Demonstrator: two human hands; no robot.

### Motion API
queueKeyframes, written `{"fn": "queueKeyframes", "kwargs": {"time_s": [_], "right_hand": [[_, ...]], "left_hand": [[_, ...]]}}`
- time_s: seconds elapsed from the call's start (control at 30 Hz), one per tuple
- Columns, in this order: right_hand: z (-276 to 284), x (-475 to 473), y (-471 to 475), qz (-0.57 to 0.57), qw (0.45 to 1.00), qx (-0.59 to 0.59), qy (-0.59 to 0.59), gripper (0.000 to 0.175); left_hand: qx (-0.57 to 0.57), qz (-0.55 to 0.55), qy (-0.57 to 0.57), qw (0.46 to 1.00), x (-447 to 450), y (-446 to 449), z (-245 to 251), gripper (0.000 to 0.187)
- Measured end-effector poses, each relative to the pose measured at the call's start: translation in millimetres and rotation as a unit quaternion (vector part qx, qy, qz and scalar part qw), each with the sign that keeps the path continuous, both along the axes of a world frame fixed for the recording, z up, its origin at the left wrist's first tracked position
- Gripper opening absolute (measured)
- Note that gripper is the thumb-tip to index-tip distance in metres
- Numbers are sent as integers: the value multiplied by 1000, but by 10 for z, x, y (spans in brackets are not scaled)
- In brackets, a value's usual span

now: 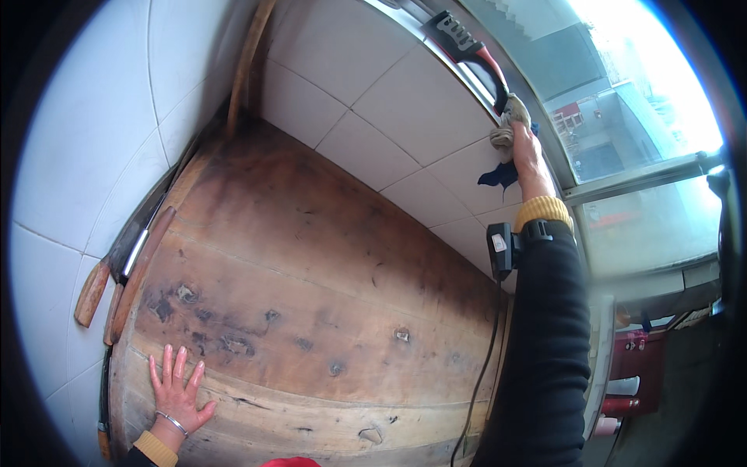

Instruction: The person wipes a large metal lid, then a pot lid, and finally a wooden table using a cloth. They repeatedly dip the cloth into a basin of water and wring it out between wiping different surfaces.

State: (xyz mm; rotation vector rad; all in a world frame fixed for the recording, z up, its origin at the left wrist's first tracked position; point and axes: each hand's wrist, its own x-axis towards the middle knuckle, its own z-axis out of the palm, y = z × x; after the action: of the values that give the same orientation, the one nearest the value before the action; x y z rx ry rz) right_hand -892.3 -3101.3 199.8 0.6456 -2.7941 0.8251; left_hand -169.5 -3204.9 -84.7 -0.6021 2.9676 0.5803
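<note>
My left hand (178, 394) lies flat with its fingers spread on the worn wooden board (327, 303), near its left edge. My right hand (516, 137) reaches up to the window ledge, its fingers closed around a crumpled beige cloth (503, 137). Beneath that hand hangs a dark blue cloth (500, 176). Just beyond the fingers, a black and red knife sharpener (458, 38) lies on the ledge, its curved handle end close to the beige cloth. Whether the hand touches the handle, I cannot tell.
Wooden-handled knives (92, 295) stand between the board's left edge and the tiled wall (81, 192). White tiles (373, 122) rise behind the board. A glass window (595, 128) is at the upper right. A black cable (487, 373) hangs beside my right sleeve. Red and white containers (623, 386) stand at the lower right.
</note>
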Motion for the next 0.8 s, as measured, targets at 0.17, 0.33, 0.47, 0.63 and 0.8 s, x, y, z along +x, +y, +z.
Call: {"fn": "queueKeyframes", "kwargs": {"time_s": [0.17,0.33,0.47,0.63,0.8], "right_hand": [[-11,-122,316,2,999,36,37,58],[-8,-87,565,-1,997,45,65,55],[-16,-160,778,-2,998,29,57,54],[-19,-145,798,-37,992,75,95,55],[-36,153,302,-24,997,62,37,60]], "left_hand": [[1,1,15,1000,21,-4,-24,85],[-17,-7,18,1000,36,-8,-38,83],[-15,-8,22,1000,17,-6,-25,83],[-25,-9,23,999,-17,12,-3,86],[-31,-10,10,999,-33,36,23,92]]}}
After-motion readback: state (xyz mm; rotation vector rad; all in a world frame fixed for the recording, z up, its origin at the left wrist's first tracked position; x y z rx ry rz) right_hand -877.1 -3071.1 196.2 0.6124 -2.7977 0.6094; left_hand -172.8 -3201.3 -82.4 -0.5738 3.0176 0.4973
